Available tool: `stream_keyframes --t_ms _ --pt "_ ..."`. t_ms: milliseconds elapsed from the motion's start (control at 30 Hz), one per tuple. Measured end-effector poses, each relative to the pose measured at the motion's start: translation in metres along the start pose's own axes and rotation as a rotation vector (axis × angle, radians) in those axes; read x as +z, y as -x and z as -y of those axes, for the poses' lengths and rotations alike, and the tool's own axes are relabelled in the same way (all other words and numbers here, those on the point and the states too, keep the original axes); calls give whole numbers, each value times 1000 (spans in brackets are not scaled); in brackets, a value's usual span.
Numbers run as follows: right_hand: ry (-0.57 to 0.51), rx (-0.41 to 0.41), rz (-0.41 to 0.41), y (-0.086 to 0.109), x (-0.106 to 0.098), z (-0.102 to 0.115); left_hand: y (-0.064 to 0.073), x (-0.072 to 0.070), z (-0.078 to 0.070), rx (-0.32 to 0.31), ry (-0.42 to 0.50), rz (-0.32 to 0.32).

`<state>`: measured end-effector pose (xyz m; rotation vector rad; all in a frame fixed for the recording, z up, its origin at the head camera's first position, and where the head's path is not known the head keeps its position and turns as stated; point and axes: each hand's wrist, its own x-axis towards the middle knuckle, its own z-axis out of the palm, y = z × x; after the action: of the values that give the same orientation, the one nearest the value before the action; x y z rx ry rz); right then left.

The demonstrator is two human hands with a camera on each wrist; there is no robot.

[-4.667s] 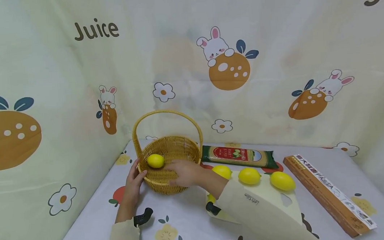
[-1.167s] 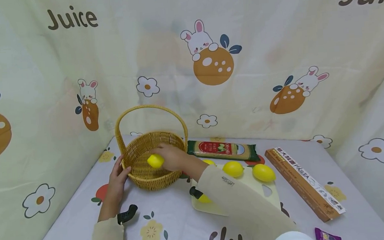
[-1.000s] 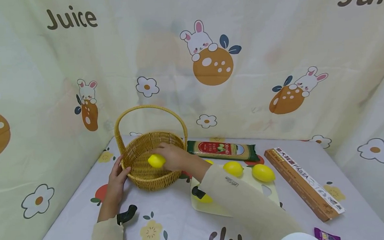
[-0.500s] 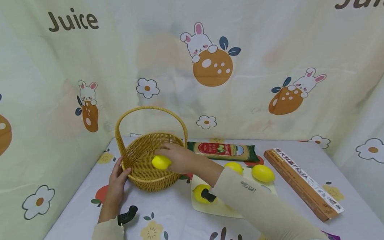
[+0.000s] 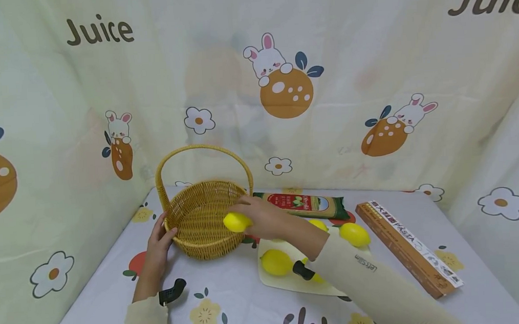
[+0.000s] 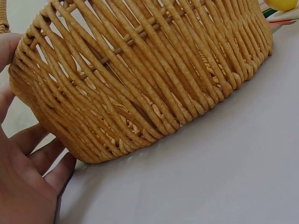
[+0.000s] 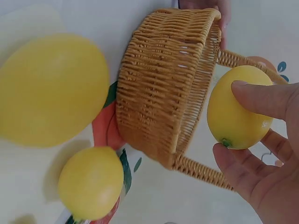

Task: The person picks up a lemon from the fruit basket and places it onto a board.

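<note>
A yellow lemon [image 5: 237, 222] is in my right hand [image 5: 264, 219], pinched between thumb and fingers above the basket's right rim. In the right wrist view the thumb presses on one side of this lemon [image 7: 240, 107], its stem end pointing toward the fingertips. My left hand [image 5: 158, 245] grips the left side of the wicker basket [image 5: 209, 250], with the thumb at the rim and the other fingers along the outer wall. The left wrist view shows those fingers against the weave [image 6: 140, 84]. The basket stands upright, its tall handle [image 5: 201, 146] raised.
Right of the basket lies a cream cutting board [image 5: 288, 285] bearing several lemons [image 5: 275, 262], some partly hidden by my right arm. A green pasta packet [image 5: 306, 206] lies behind it. A long brown pasta box [image 5: 407, 247] lies at the right. Printed curtains enclose the table.
The lemon lay in the basket at first; my right hand took hold of it, lifted it, and carried it rightward to the basket's rim. My left hand keeps its grip on the basket.
</note>
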<state>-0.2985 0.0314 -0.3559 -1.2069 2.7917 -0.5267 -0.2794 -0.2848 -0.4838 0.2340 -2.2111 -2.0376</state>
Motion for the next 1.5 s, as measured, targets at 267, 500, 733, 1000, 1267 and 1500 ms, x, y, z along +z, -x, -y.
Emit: stream_keyframes --t_ms 267,500,733,1000,1267,1500 --pt "19 13 -39 28 -9 -16 -6 0 10 9 8 -8" --pt "22 59 -49 48 -12 -31 -4 -3 14 26 4 -15" --pt "37 131 -53 68 -11 -43 -4 -5 16 8 33 -7" --pt "53 177 -94 94 -12 -49 -4 -3 15 36 55 1" --pt "37 205 -137 126 -9 -62 -6 -1 15 37 26 2" --pt "50 222 -155 150 -3 -78 -7 0 14 27 32 0"
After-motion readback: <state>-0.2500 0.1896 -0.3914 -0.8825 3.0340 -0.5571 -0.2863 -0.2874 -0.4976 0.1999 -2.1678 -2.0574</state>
